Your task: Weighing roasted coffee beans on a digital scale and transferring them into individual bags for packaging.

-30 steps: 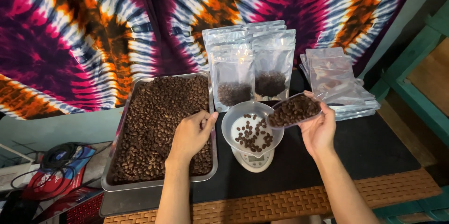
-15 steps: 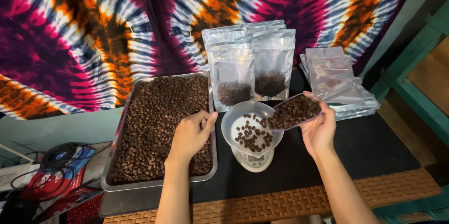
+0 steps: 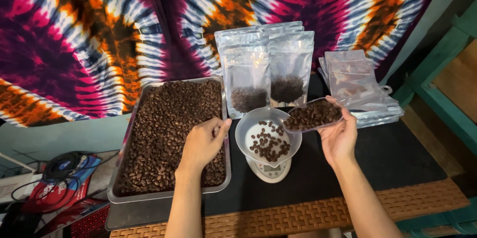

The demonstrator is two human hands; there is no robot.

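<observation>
Cloth [image 3: 99, 34]: tie-dyed, purple, orange and white, hangs behind everything.
Surface [image 3: 397, 153]: black top, woven front edge.
Tray [image 3: 115, 196]: metal, rectangular, at left, full of beans [image 3: 164, 128].
Pouches [image 3: 271, 64]: clear, upright behind the bowl, two front ones part-filled with beans.
Flat pouches [image 3: 357, 86]: stacked at right.
Bowl [image 3: 248, 128]: clear, on a small white scale [image 3: 269, 171], some beans inside.
Scoop [image 3: 313, 115]: clear, heaped with beans, tilted at the bowl's right rim.
Right hand [image 3: 339, 137]: grips the scoop from below.
Left hand [image 3: 202, 141]: loosely curled over the tray's right edge, holding nothing visible.
</observation>
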